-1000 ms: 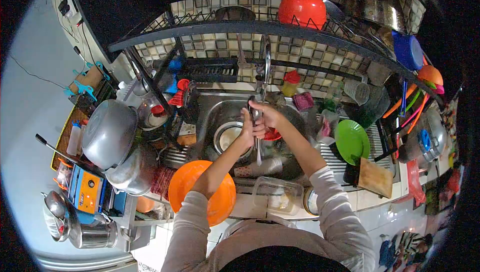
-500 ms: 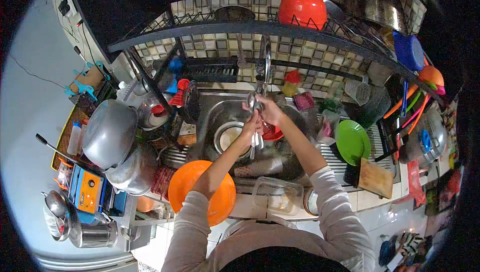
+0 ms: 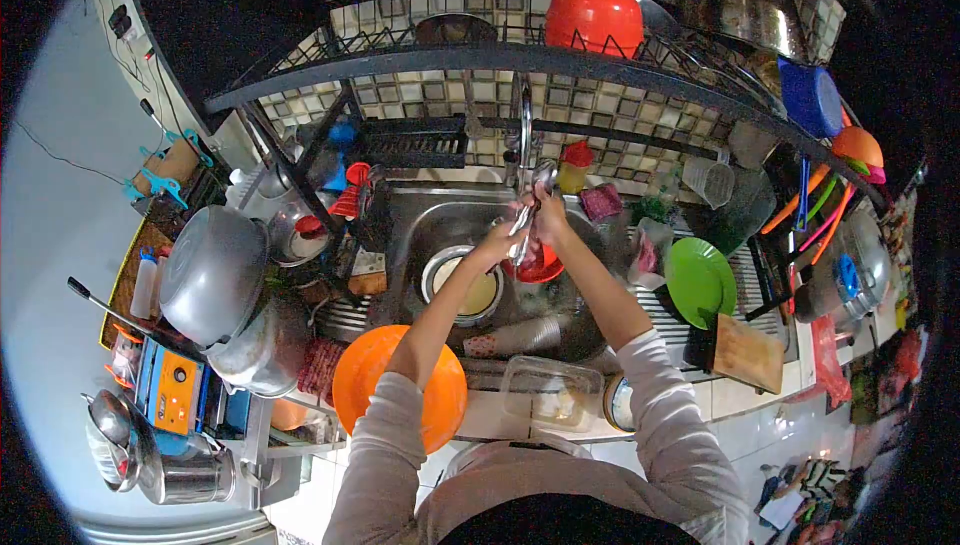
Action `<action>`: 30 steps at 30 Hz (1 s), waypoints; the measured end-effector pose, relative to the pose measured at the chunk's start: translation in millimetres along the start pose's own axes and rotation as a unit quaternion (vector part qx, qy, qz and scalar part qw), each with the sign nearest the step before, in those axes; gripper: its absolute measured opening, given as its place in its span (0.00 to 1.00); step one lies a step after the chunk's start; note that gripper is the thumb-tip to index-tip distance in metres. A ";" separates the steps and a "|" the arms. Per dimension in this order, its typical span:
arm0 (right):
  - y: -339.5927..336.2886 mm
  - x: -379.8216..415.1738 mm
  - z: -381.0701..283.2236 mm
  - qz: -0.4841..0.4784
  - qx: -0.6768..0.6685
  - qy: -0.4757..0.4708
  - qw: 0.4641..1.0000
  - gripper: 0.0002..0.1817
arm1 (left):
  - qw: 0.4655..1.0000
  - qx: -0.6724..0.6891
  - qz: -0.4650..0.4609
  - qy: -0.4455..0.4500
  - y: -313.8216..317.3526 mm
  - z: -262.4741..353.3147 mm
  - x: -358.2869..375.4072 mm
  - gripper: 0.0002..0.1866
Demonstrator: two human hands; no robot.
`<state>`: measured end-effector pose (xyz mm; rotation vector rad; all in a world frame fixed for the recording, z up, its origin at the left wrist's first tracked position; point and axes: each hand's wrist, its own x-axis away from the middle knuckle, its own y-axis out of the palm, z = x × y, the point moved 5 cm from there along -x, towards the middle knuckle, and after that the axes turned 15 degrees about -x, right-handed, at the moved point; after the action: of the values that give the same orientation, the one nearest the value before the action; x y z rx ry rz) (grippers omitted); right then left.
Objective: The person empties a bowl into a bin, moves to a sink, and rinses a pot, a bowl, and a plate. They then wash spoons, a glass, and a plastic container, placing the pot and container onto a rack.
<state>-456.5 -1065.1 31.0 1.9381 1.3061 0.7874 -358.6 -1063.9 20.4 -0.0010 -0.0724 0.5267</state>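
My left hand is closed around the handles of several metal spoons, over the sink and below the faucet. Close beside it, my right hand wraps the same spoons nearer their bowls, which point up towards the tap. Under my hands a red bowl sits in the basin, partly covered by them. To its left lies a round metal bowl with pale, cloudy contents. A stack of clear plastic cups rests on its side at the front of the basin.
An orange basin stands at the front left, under my left forearm. On the right are a green plate and a wooden board. Large metal pots stack up on the left. A black dish rack spans above the sink.
Both hands have moved slightly up and to the right with the spoons, whose bowls now lean right beside the faucet. More of the metal bowl and plastic cups shows.
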 end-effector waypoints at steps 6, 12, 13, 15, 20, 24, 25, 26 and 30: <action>3.9 8.1 -1.0 0.042 -0.141 -0.054 0.988 0.12 | 0.981 -0.186 0.042 0.037 -10.7 -21.1 -4.3 0.18; 2.7 9.5 21.3 0.027 -0.063 0.042 0.997 0.12 | 0.992 -0.101 0.054 -0.045 -4.9 -39.2 -4.1 0.15; -3.8 8.6 20.3 0.099 0.023 0.006 0.995 0.12 | 0.992 -0.101 0.055 -0.044 1.6 -31.7 2.3 0.15; -8.0 0.6 25.9 0.099 0.083 -0.042 0.991 0.12 | 0.995 0.006 0.097 -0.020 14.6 -18.1 14.9 0.16; 11.5 18.0 8.5 -0.022 0.155 0.027 0.987 0.09 | 0.984 0.163 -0.001 -0.066 11.0 -29.5 17.1 0.12; 19.7 25.1 9.4 -0.060 -0.003 0.101 0.993 0.09 | 0.948 0.274 -0.138 -0.084 8.0 -14.1 33.3 0.18; 19.2 22.1 7.7 -0.041 -0.057 0.079 0.994 0.10 | 0.945 0.273 -0.158 -0.081 9.1 -13.5 35.5 0.19; 16.7 22.0 10.5 -0.014 -0.106 0.136 0.985 0.13 | 0.944 0.256 -0.182 -0.103 12.3 -19.7 37.0 0.20; 14.9 22.5 14.7 -0.077 -0.030 0.129 0.988 0.17 | 0.955 0.237 -0.156 -0.088 17.8 -18.3 37.6 0.19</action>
<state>-429.8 -1050.9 36.7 1.7051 1.5448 1.0113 -333.8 -1029.3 4.4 0.5203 -0.1175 0.2164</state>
